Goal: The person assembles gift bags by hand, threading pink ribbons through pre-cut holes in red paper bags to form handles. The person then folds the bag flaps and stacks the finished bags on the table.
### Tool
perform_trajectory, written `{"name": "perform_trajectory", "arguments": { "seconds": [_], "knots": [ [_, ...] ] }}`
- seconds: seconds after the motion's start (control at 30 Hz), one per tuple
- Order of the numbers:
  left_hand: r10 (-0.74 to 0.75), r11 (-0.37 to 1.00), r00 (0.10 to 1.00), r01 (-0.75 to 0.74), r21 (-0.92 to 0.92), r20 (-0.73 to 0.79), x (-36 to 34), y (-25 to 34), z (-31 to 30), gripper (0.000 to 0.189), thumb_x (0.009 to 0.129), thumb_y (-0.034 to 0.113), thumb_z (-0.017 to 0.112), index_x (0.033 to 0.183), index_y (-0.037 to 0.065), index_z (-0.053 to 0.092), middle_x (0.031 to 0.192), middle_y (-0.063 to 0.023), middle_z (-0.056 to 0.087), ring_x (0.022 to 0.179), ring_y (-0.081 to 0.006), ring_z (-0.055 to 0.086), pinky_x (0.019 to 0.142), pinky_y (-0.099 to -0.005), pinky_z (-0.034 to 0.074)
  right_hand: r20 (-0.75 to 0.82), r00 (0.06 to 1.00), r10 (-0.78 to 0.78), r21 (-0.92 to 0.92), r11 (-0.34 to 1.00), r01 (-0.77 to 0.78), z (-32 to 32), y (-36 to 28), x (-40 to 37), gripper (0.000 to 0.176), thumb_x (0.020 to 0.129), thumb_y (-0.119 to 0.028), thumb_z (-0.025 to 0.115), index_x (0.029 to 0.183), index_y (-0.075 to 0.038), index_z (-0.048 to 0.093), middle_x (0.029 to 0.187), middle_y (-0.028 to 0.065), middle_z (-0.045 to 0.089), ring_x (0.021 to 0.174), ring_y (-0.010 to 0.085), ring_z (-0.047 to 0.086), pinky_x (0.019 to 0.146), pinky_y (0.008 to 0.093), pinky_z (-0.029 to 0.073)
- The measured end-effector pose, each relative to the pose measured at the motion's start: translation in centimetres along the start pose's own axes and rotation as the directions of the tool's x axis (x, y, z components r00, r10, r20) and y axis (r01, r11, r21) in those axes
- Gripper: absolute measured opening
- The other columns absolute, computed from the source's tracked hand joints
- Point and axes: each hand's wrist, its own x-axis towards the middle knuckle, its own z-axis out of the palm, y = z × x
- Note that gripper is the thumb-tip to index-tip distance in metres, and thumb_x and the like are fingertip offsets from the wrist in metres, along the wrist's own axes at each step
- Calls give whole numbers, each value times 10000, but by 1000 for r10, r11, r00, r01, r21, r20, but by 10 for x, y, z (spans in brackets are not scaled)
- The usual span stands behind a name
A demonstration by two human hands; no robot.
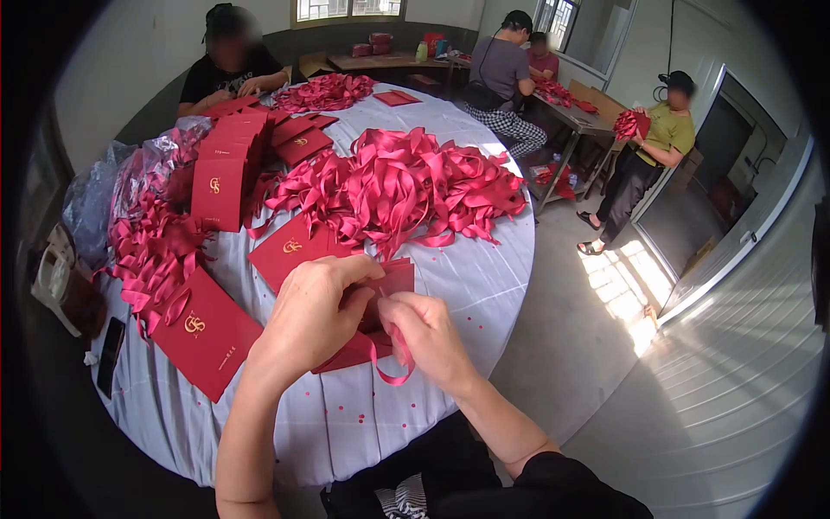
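Note:
In front of me on the table, my left hand is closed on the upper part of a red paper bag, thumb and fingers at its edge. My right hand pinches a red ribbon close against the bag, and a loop of it hangs below the fingers. The bag's lower part is partly hidden by both hands. Just behind my left hand lies a flat red bag with a gold logo. Another stack of flat red bags rests to the left, with a ribbon over its top edge.
A big heap of red ribbons covers the table's middle. More red bags stand in a row behind, beside plastic wrapping. A phone lies at the left edge. Several people are around, one standing by the door.

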Motion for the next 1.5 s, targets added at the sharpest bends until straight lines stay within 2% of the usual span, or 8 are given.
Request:
{"name": "perform_trajectory", "arguments": {
  "seconds": [0.27,0.5,0.7,0.77,0.93,1.03,1.37,1.5],
  "knots": [
    [53,998,998,-52,33,-37,0,5,3,204,744,-59,613,948,-44,625,838,-186,665,777,-319,670,701,-348,521,9,998,60,80,995,-61,-4,-6,1,288,938,-149,466,697,-1,522,599,14,480,484,78,461,461,252,377],
    [106,993,988,-99,71,-108,-1,9,9,160,742,-31,564,894,-7,609,787,-177,633,744,-355,624,660,-427,491,-91,984,-155,-201,970,135,0,-5,3,277,915,-134,511,702,42,522,541,62,474,525,102,428,500,327,377],
    [113,991,986,-103,89,-122,-2,8,11,167,737,-39,556,893,-5,606,774,-177,621,735,-361,616,651,-433,488,-16,992,122,84,989,-120,-2,-5,6,275,913,-123,504,702,53,511,554,65,477,540,106,434,509,324,378],
    [112,990,986,-100,95,-125,-2,9,12,165,738,-39,555,891,-5,605,775,-177,620,735,-363,615,652,-434,488,-78,989,-127,-97,988,119,3,2,6,277,913,-126,505,704,56,516,559,91,479,553,106,437,517,330,387],
    [118,989,983,-103,109,-139,-2,11,14,162,747,-39,554,897,-6,605,774,-175,621,744,-358,617,656,-436,488,-73,988,-133,-324,940,103,2,-8,2,244,927,-128,506,772,52,561,601,124,546,551,143,517,530,323,407],
    [144,977,983,-122,173,-117,-3,18,14,140,752,-35,557,882,-8,600,772,-173,622,747,-357,616,655,-439,487,-52,968,-245,-692,708,142,3,-19,0,160,905,-95,540,887,56,589,703,249,598,665,342,641,577,379,468],
    [30,998,997,-25,64,-74,-9,12,8,364,759,-69,589,1107,12,519,847,-176,651,797,-345,643,705,-400,499,7,978,-208,-445,875,190,-17,-12,0,155,926,-121,583,975,27,591,803,76,632,735,123,603,665,283,487],
    [27,998,989,-19,54,-146,-19,8,10,416,773,-67,613,1154,15,467,889,-172,648,821,-336,650,706,-401,499,12,839,-543,-527,710,467,-25,-32,8,129,851,-88,664,922,-16,584,879,91,535,726,209,585,613,328,477]
  ]
}}
